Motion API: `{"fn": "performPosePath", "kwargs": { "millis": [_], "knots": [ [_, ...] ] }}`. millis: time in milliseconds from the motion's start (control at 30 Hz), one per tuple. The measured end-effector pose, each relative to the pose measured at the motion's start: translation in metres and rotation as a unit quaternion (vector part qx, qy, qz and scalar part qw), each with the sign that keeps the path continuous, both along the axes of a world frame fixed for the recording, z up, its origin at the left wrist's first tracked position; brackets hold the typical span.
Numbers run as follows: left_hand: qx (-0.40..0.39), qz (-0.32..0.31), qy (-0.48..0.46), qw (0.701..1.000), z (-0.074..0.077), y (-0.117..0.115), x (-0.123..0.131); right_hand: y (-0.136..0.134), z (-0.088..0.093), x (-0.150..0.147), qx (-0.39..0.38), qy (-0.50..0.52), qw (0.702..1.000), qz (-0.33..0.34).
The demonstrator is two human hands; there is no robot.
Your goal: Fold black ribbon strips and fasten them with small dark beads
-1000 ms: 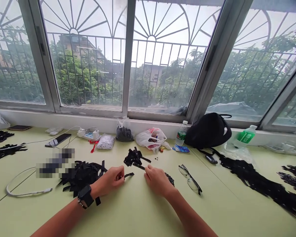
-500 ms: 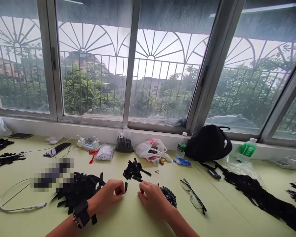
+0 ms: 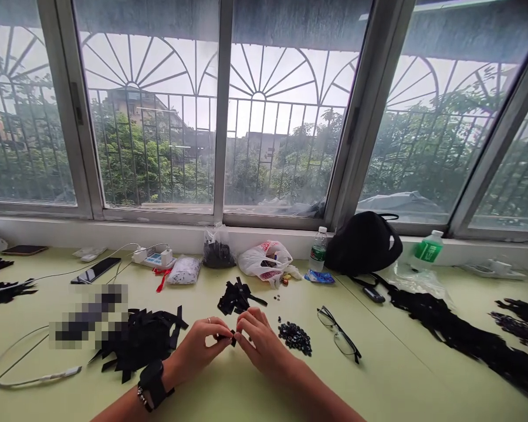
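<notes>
My left hand [image 3: 201,343] and my right hand [image 3: 259,341] meet over the pale green table, pinching a small black fabric strip [image 3: 230,338] between their fingertips. Most of the strip is hidden by my fingers. Just above my hands lies a small bunch of black strips [image 3: 235,298]. A larger heap of black fabric strips [image 3: 138,337] sits beside my left wrist, which wears a black watch [image 3: 152,380]. To the right of my right hand lies a scatter of small dark beads [image 3: 294,339].
Black-framed glasses [image 3: 338,334] lie right of the beads. Long black trimmed bands [image 3: 462,334] stretch along the right. Along the window stand a power strip [image 3: 154,258], plastic bags [image 3: 266,261], a water bottle [image 3: 318,249] and a black bag [image 3: 363,242]. A pixelated patch [image 3: 88,316] covers something.
My hands have come together, with the right hand moving left to meet the left on the small strip. The view has also tilted and shifted slightly.
</notes>
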State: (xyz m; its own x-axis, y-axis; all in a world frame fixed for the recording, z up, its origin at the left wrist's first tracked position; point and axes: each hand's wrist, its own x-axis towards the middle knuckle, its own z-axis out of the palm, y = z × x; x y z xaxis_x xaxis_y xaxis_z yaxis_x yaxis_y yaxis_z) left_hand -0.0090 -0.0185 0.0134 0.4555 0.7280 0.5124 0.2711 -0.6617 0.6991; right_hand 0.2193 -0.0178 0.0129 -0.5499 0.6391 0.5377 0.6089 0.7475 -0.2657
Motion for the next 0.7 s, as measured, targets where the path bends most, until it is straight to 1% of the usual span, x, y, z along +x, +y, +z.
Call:
{"fn": "performPosePath", "kwargs": {
  "millis": [100, 267, 467, 600, 700],
  "knots": [
    [-0.01, 0.005, 0.001, 1.0, 0.0008, 0.0007, -0.0017, -0.0027, 0.0017, -0.0017, -0.014, 0.014, 1.0, 0.016],
    [-0.021, 0.012, 0.002, 1.0, 0.0016, -0.0012, -0.0014, -0.0061, 0.0041, -0.0041, -0.003, 0.009, 0.999, 0.048],
    [-0.047, 0.041, -0.003, 0.998, 0.0008, -0.0005, -0.0029, -0.0022, 0.0027, -0.002, -0.016, 0.034, 0.998, 0.041],
    [-0.04, 0.026, 0.008, 0.999, 0.0042, 0.0002, -0.0036, 0.0006, 0.0028, 0.0013, -0.041, 0.044, 0.997, 0.039],
    [-0.037, 0.016, 0.024, 0.999, 0.0048, 0.0004, -0.0043, 0.0033, -0.0006, 0.0026, -0.047, 0.041, 0.997, 0.04]
  ]
}}
